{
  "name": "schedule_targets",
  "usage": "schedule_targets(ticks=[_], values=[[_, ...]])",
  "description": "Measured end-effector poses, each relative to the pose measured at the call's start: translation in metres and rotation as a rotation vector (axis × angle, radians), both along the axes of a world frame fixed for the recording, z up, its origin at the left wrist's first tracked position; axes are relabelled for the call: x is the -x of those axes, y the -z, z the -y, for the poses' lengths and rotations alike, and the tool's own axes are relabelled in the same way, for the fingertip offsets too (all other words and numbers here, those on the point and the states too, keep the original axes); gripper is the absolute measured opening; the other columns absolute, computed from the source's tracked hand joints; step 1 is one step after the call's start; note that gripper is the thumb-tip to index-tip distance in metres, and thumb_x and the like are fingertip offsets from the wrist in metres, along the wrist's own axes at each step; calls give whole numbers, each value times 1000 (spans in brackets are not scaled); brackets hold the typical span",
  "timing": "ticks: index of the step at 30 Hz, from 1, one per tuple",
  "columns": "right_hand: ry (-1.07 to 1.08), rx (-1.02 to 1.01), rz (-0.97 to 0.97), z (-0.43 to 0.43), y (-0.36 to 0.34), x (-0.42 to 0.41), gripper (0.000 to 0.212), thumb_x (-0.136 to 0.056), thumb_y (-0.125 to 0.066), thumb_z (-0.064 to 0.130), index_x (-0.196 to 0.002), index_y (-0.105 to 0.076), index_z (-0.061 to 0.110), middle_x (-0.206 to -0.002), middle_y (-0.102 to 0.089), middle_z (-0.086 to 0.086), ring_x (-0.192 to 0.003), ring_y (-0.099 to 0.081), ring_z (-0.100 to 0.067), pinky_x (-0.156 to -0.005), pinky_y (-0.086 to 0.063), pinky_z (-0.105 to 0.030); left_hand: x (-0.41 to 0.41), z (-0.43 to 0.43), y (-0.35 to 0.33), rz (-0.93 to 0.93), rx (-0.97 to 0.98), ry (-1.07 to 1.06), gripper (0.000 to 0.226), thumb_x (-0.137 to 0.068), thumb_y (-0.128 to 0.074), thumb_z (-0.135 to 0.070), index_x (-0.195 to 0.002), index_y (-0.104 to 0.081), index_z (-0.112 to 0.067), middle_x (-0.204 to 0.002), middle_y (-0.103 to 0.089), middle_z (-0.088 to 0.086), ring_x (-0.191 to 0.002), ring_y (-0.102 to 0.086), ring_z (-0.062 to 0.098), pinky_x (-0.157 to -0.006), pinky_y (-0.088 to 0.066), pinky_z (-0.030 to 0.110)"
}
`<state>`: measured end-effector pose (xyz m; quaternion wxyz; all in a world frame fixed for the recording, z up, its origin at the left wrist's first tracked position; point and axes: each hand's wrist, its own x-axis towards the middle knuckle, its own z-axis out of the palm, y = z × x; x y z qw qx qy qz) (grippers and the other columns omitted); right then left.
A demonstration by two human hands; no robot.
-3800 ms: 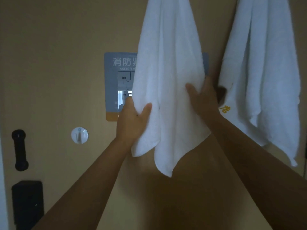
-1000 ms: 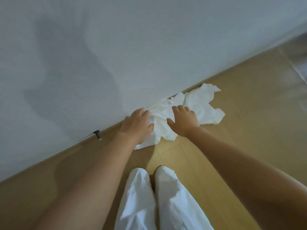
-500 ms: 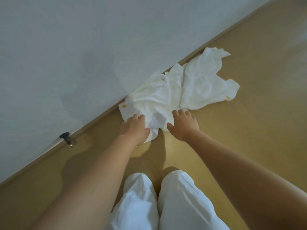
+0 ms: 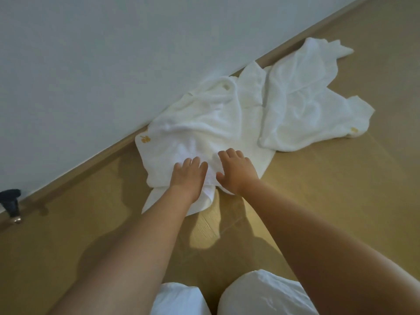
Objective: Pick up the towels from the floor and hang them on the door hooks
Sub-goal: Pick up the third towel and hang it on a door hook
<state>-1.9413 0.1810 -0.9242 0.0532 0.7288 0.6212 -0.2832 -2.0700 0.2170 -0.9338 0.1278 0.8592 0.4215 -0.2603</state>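
Two crumpled white towels lie on the wooden floor against the wall's base. The nearer towel bears a small yellow mark at its left corner. The farther towel spreads to the right, overlapping the first, with a yellow mark at its right edge. My left hand rests palm down on the near towel's front part, fingers slightly apart. My right hand lies beside it on the same towel, fingers spread. Neither hand has closed on the cloth. The door and its hooks are out of view.
A pale grey wall runs diagonally with a wooden skirting strip. A black door stopper sticks out at the far left. My knees in white trousers are at the bottom edge. Bare wooden floor lies to the right.
Earlier my hands were on a towel hung on the door. Since then I have crouched; over the last second both hands slid further onto the near floor towel as the view closed in.
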Motion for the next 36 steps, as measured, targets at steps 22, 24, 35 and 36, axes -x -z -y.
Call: schedule_targets(ticks=[22,24,35,36], values=[[126,-240,-193,-26,-12,-4,26,-93,-45,27,-110,-48,9,-109,-52,-10,-103,-49,-28,-89,-44,-40,-19,-36,-37,874,-115,-730,29,-99,-30,-13,-118,-50,-5,-117,-60,11,-109,-55,27,-81,-37,26],[244,-336,-281,-34,-24,-5,15,-96,-37,19,-86,-43,9,-84,-49,-6,-82,-49,-25,-74,-43,-38,-22,-40,-52,921,-157,-719,30,-98,-31,-13,-120,-50,-4,-116,-61,11,-108,-55,27,-80,-35,25],[441,-493,-460,-43,-150,-17,24,-98,-34,19,-97,-50,2,-81,-53,-1,-74,-49,-16,-58,-35,-20,-27,-58,-196,983,-329,-280,32,-82,-42,-26,-97,-58,-3,-91,-63,14,-83,-56,35,-67,-42,36],[469,-494,-493,-42,-169,-14,23,-99,-33,21,-98,-50,5,-80,-54,3,-74,-50,-14,-60,-37,-19,-29,-58,-221,986,-313,-251,33,-80,-40,-26,-98,-58,-4,-91,-62,12,-84,-56,32,-68,-43,36]])
